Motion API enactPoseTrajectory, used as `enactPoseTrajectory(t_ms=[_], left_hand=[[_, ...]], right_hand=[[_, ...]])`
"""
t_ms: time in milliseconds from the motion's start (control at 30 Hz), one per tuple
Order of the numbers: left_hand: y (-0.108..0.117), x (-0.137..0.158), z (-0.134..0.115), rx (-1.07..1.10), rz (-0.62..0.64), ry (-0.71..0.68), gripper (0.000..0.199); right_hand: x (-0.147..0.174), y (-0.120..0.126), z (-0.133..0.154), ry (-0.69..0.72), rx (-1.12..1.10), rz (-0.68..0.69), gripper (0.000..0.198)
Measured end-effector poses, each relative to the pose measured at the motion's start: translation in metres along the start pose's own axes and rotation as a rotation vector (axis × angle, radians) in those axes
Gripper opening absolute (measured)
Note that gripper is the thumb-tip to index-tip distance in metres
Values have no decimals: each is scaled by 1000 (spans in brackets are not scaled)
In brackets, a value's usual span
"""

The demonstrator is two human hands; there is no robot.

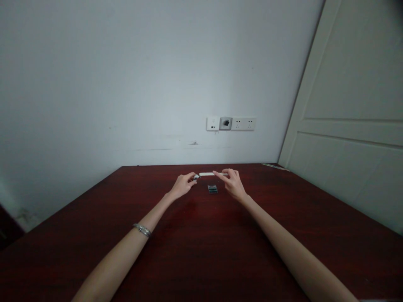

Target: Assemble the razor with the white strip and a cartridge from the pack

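My left hand, with a silver bracelet on the wrist, pinches a small black-and-white object between thumb and fingers; its kind is too small to make out. In my right hand is a flat white strip, gripped near its right part with the index finger stretched along it. The strip's left end lies close beside the small object; whether they touch I cannot tell. A small clear case with dark contents rests on the table between the hands, slightly nearer to me.
The dark red wooden table reaches back to a pale wall. Wall sockets sit above its far edge. A thin strip-like item lies at the far right corner, near a white panelled door.
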State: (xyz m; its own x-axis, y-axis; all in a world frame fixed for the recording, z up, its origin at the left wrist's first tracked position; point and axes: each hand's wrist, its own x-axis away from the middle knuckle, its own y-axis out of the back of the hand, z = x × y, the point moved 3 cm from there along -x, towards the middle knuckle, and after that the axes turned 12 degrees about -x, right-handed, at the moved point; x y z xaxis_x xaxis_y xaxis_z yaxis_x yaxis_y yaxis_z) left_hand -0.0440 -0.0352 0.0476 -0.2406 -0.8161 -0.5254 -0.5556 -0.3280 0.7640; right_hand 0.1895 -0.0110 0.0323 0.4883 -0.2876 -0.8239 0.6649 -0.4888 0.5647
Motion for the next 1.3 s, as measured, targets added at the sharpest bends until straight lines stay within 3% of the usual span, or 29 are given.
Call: enactPoseTrajectory(t_ms=[200, 400, 533, 767, 1000, 1200, 1300], left_hand=[[1, -1, 0, 15, 7, -8, 16], [-1, 0, -6, -61, 38, -1, 14], [1, 1, -4, -97, 52, -4, 14], [-3, 0, -5, -107, 46, -30, 17], [0, 1, 2, -125, 49, -28, 16], [-2, 1, -4, -138, 63, -49, 18], [0, 1, -4, -135, 58, -31, 20]], right_hand=[[-1, 5, -2, -42, -18, -73, 67], [-6, 2, 7, 82, -29, 62, 65], [1, 3, -6, 63, -12, 50, 65], [-10, 5, 15, 109, -12, 101, 59], [-1, 7, -4, 79, -11, 60, 64], [-9, 7, 13, 98, -28, 71, 61], [-6, 7, 9, 99, -15, 74, 61]])
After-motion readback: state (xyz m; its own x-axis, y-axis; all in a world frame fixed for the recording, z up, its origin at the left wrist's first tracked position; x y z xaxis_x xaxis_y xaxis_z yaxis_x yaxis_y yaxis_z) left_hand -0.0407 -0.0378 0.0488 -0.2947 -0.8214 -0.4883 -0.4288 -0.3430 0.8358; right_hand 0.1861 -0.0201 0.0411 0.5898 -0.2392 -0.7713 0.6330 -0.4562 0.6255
